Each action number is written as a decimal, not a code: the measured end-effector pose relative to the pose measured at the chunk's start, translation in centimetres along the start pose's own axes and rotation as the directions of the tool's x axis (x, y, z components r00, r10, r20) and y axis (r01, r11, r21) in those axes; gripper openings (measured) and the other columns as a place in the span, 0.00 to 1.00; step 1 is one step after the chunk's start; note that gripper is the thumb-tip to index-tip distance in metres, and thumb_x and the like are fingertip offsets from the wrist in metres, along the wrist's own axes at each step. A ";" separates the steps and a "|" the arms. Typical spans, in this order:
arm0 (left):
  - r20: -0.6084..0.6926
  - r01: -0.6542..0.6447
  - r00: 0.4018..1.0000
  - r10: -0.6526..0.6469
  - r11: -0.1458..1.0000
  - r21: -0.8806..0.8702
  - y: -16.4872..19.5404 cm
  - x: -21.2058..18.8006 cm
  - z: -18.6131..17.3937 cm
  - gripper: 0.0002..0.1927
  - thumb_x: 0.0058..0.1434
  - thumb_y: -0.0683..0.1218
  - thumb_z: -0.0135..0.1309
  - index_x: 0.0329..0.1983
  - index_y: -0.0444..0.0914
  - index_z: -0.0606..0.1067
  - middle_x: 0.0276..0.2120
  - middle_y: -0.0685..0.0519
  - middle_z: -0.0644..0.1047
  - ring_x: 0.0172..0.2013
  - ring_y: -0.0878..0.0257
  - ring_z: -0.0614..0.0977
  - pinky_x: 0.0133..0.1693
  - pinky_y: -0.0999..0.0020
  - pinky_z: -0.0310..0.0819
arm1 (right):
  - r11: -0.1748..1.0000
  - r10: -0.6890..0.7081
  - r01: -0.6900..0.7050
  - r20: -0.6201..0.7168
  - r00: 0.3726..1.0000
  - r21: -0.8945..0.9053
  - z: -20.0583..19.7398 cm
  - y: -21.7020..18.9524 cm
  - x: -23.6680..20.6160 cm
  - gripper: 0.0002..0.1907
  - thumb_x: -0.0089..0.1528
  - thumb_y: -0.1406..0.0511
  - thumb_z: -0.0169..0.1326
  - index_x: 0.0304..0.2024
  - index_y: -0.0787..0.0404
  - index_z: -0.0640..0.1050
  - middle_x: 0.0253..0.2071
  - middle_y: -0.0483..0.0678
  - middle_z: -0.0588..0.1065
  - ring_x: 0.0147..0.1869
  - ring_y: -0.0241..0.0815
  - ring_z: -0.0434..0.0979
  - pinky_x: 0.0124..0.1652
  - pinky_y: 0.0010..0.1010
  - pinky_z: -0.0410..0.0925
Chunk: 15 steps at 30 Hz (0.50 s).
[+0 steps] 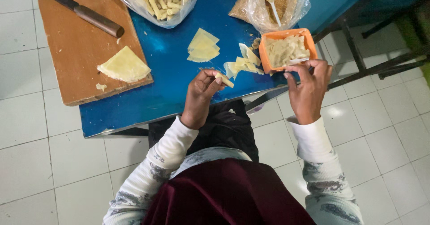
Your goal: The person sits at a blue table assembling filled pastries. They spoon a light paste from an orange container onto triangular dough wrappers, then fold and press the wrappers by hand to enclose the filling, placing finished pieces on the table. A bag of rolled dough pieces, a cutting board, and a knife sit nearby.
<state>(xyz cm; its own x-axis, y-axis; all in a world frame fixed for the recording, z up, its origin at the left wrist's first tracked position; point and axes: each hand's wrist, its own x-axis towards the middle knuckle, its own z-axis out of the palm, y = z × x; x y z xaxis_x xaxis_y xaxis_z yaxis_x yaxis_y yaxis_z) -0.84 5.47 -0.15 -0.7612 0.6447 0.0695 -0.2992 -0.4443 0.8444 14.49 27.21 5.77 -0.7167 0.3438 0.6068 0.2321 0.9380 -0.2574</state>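
My left hand [201,93] is pinching a roll [224,80] over the tabletop [170,59] | my right hand [309,88] is gripping a spoon [297,61] at the orange tub [286,50], fingers clamped.

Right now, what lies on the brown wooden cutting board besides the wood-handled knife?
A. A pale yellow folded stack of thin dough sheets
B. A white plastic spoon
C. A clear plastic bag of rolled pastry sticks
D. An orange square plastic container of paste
A: the pale yellow folded stack of thin dough sheets rests on the brown wooden cutting board, near the wood-handled knife; the other items sit on the blue table.
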 end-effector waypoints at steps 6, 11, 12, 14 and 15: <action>-0.022 -0.001 1.000 0.002 0.999 0.039 -0.4 -0.5 0.2 0.06 0.70 0.42 0.54 0.46 0.35 0.71 0.43 0.51 0.80 0.45 0.66 0.80 0.49 0.69 0.73 | 0.867 -0.048 -0.038 0.158 0.986 0.497 0.0 -6.1 -0.6 0.15 0.65 0.68 0.61 0.54 0.52 0.83 0.43 0.46 0.61 0.51 0.43 0.63 0.52 0.32 0.63; -0.023 -0.037 0.999 0.037 0.999 -0.009 -0.7 -1.0 0.0 0.07 0.71 0.41 0.54 0.47 0.34 0.71 0.43 0.53 0.77 0.45 0.66 0.78 0.51 0.69 0.73 | 0.881 -0.152 0.082 0.115 0.982 0.465 1.4 -9.6 -0.3 0.21 0.65 0.72 0.59 0.59 0.51 0.81 0.42 0.45 0.63 0.49 0.45 0.61 0.48 0.32 0.62; -0.022 -0.035 0.999 0.035 0.999 -0.011 -0.7 -1.1 0.0 0.07 0.71 0.41 0.54 0.47 0.34 0.71 0.43 0.53 0.77 0.46 0.66 0.79 0.51 0.69 0.73 | 0.881 -0.166 0.101 0.103 0.981 0.463 1.6 -9.8 -0.2 0.21 0.65 0.73 0.59 0.60 0.51 0.81 0.42 0.46 0.63 0.49 0.46 0.61 0.47 0.32 0.62; -0.027 -0.059 0.998 0.059 0.998 -0.024 -0.6 -1.1 0.0 0.06 0.71 0.41 0.54 0.47 0.34 0.71 0.43 0.53 0.77 0.45 0.66 0.79 0.52 0.68 0.73 | 0.895 -0.186 0.142 0.066 0.980 0.423 1.9 -10.0 -0.2 0.23 0.64 0.74 0.59 0.60 0.49 0.81 0.42 0.46 0.64 0.49 0.46 0.62 0.48 0.33 0.62; -0.031 -0.068 0.997 0.067 0.997 -0.032 -0.6 -1.2 0.0 0.06 0.71 0.41 0.54 0.48 0.34 0.71 0.43 0.53 0.77 0.45 0.65 0.79 0.52 0.68 0.73 | 0.902 -0.195 0.159 0.050 0.980 0.402 2.1 -10.0 -0.3 0.24 0.64 0.74 0.59 0.60 0.48 0.81 0.42 0.46 0.64 0.50 0.46 0.63 0.48 0.33 0.62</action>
<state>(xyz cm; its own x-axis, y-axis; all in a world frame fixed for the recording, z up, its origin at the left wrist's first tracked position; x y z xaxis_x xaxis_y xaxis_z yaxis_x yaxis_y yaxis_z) 0.28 4.96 -0.76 -0.7970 0.5939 0.1099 -0.2649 -0.5072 0.8201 11.05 17.60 6.59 -0.7803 0.1518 0.6067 -0.1688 0.8829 -0.4381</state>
